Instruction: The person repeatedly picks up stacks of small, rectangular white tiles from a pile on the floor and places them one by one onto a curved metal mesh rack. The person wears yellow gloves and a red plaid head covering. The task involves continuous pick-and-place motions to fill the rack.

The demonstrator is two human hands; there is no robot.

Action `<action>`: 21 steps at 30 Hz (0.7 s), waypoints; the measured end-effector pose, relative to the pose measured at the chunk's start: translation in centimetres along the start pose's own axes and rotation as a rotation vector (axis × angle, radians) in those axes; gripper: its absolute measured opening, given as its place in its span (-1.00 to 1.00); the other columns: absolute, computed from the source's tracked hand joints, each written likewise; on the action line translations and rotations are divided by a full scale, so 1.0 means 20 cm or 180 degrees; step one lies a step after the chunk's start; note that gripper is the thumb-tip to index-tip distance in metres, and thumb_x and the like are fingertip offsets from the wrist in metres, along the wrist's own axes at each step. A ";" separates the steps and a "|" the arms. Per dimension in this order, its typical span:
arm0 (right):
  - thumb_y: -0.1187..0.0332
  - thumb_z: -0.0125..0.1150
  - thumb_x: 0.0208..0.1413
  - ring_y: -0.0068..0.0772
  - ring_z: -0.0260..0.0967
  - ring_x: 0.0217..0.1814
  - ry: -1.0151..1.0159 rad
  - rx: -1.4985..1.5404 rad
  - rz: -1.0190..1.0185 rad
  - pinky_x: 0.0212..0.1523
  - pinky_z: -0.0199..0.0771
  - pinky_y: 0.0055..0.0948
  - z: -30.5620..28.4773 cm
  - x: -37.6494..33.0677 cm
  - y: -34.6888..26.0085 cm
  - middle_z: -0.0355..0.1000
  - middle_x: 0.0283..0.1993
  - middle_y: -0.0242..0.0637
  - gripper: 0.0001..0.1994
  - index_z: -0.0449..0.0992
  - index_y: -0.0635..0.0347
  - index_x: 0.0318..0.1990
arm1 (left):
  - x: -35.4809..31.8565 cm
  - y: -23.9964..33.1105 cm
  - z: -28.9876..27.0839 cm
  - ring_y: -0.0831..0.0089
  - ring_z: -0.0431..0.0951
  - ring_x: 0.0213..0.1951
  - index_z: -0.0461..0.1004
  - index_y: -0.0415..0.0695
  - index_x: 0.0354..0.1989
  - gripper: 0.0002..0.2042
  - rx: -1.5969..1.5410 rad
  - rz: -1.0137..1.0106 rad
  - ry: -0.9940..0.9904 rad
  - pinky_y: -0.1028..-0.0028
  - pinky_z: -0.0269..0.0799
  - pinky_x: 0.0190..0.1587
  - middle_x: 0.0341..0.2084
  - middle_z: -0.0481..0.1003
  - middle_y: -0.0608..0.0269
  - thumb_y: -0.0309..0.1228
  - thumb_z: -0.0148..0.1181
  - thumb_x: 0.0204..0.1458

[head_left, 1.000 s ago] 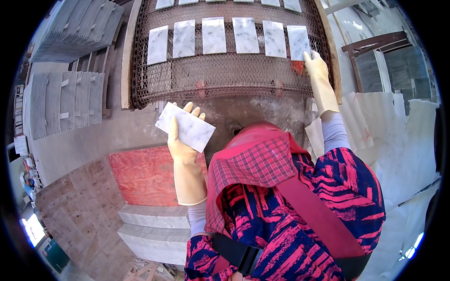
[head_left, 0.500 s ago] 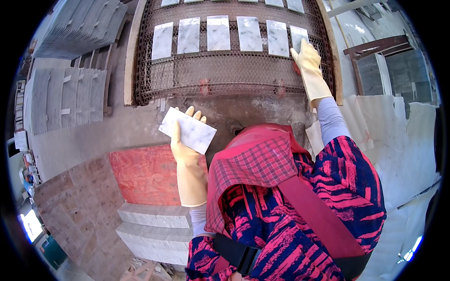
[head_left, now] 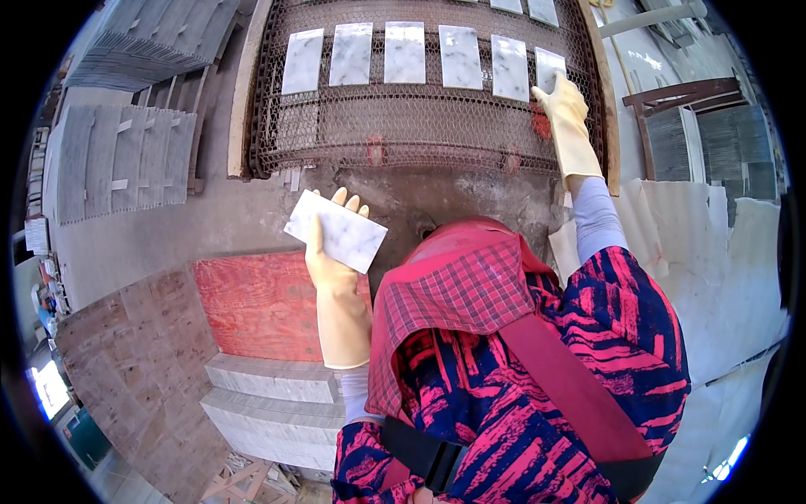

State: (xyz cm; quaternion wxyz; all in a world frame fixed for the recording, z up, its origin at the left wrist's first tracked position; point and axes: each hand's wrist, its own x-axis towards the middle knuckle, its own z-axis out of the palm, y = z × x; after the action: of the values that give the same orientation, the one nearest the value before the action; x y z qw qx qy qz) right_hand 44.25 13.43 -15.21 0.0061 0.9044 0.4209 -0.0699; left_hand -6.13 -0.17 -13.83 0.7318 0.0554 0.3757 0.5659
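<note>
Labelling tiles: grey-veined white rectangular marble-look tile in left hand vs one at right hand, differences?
Held tile is off the brown wire-mesh belt; belt tile lies on it. Held tile's long side slants across the picture; belt tile's runs roughly up it. Both: white, grey-veined, rectangular.

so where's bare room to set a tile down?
Mesh belt: bare strip between the front tile row and the belt's near edge, left of the right hand. Red board: bare between the brown board and left hand. Crowded: the front tile row, narrow gaps only, right hand at its right end.
</note>
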 end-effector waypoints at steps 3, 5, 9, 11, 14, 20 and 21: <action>-0.15 0.40 0.22 -0.07 0.54 0.33 -0.0006 0.0059 -0.0001 0.26 0.58 -0.06 -0.09 -0.03 0.00 0.56 0.29 -0.16 -0.34 0.44 -0.01 0.34 | 0.01 0.00 0.04 -0.12 0.40 0.38 0.11 0.11 0.59 -0.37 0.0016 0.0038 -0.0071 -0.13 0.35 0.45 0.45 0.33 -0.09 -0.08 0.10 0.41; -0.15 0.36 0.26 -0.09 0.53 0.34 0.0141 0.0115 -0.0237 0.28 0.57 -0.05 -0.12 -0.07 -0.02 0.55 0.32 -0.17 -0.35 0.43 -0.01 0.37 | 0.01 -0.01 0.06 -0.12 0.39 0.39 0.10 0.09 0.59 -0.37 0.0003 0.0087 -0.0176 -0.13 0.33 0.46 0.45 0.32 -0.10 -0.08 0.11 0.41; -0.13 0.26 0.35 -0.17 0.57 0.23 0.0269 0.0075 -0.0838 0.21 0.62 -0.06 -0.10 -0.20 -0.15 0.56 0.25 -0.14 -0.40 0.40 0.06 0.35 | 0.03 -0.01 0.13 -0.12 0.37 0.40 0.10 0.06 0.59 -0.36 0.0053 0.0076 -0.0325 -0.12 0.32 0.47 0.45 0.32 -0.12 -0.08 0.11 0.41; -0.11 0.23 0.37 -0.23 0.58 0.10 -0.0006 -0.0046 -0.0991 0.13 0.67 -0.11 -0.10 -0.26 -0.24 0.55 0.16 -0.11 -0.41 0.39 0.12 0.31 | 0.03 -0.02 0.16 -0.11 0.38 0.39 0.10 0.05 0.59 -0.36 0.0112 0.0056 -0.0335 -0.12 0.32 0.47 0.44 0.32 -0.12 -0.09 0.11 0.41; -0.10 0.29 0.33 -0.16 0.59 0.07 -0.0266 -0.0498 -0.1060 0.10 0.67 -0.09 -0.06 -0.25 -0.33 0.53 0.15 -0.09 -0.36 0.36 0.12 0.37 | 0.02 -0.02 0.20 -0.11 0.39 0.38 0.10 0.03 0.59 -0.37 0.0123 0.0024 -0.0381 -0.11 0.33 0.46 0.42 0.34 -0.12 -0.12 0.10 0.42; -0.11 0.31 0.32 -0.01 0.56 0.25 0.0127 -0.0566 -0.1178 0.16 0.59 0.02 0.08 -0.19 -0.32 0.40 0.42 -0.04 -0.24 0.25 0.09 0.53 | -0.01 -0.01 0.16 -0.09 0.41 0.37 0.10 0.04 0.58 -0.39 -0.0012 -0.0016 -0.0210 -0.10 0.35 0.45 0.42 0.35 -0.12 -0.15 0.10 0.43; -0.11 0.32 0.31 0.00 0.56 0.25 0.0139 -0.0549 -0.1210 0.16 0.59 0.03 0.09 -0.20 -0.32 0.40 0.42 -0.03 -0.24 0.26 0.09 0.52 | -0.02 -0.01 0.15 -0.09 0.41 0.37 0.10 0.05 0.58 -0.39 -0.0034 -0.0019 -0.0182 -0.10 0.35 0.45 0.42 0.35 -0.11 -0.16 0.10 0.43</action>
State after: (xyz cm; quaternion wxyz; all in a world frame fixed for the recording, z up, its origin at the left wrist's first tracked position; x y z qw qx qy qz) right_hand 36.67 14.42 -16.18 0.0611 0.8061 0.5884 -0.0139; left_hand -4.15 0.43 -11.67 0.7442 0.0665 0.3518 0.5639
